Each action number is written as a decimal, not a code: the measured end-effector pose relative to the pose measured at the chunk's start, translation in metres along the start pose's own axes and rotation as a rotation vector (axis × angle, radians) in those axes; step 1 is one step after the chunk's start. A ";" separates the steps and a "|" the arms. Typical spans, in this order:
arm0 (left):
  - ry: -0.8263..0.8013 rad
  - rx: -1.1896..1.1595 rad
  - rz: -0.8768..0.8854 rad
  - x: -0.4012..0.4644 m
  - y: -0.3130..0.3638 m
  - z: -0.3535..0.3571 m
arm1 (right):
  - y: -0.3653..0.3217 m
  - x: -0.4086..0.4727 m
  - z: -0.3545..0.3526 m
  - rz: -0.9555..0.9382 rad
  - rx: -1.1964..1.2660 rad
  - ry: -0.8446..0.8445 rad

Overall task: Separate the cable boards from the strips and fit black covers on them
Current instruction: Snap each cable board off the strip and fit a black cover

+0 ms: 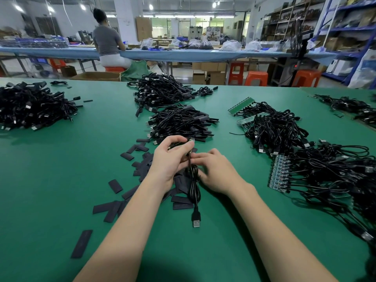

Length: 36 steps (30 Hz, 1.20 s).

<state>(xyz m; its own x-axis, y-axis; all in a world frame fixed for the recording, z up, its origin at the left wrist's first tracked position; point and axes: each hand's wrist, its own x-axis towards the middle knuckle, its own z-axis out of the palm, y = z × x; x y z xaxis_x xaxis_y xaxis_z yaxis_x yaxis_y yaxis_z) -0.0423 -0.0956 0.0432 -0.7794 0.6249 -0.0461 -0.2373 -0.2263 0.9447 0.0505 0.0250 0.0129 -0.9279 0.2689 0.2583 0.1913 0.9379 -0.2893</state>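
left hand [169, 157] fingers pinching, right hand [215, 171] curled

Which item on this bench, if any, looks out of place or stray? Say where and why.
One black cover lies alone near the table's front left, apart from the loose covers scattered under the hands. Otherwise nothing stands out: cables sit in piles, and the left hand and right hand hold one cable.
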 end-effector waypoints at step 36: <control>-0.180 -0.339 -0.293 -0.006 -0.006 0.014 | 0.013 -0.012 -0.041 0.380 1.714 0.478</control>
<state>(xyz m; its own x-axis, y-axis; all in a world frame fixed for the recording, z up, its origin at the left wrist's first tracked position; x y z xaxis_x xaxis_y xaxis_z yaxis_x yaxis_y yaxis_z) -0.0285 -0.0879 0.0423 -0.5461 0.8113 -0.2090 -0.6308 -0.2341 0.7398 0.0773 0.0428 0.0440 -0.6968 0.7124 0.0831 -0.4435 -0.3369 -0.8306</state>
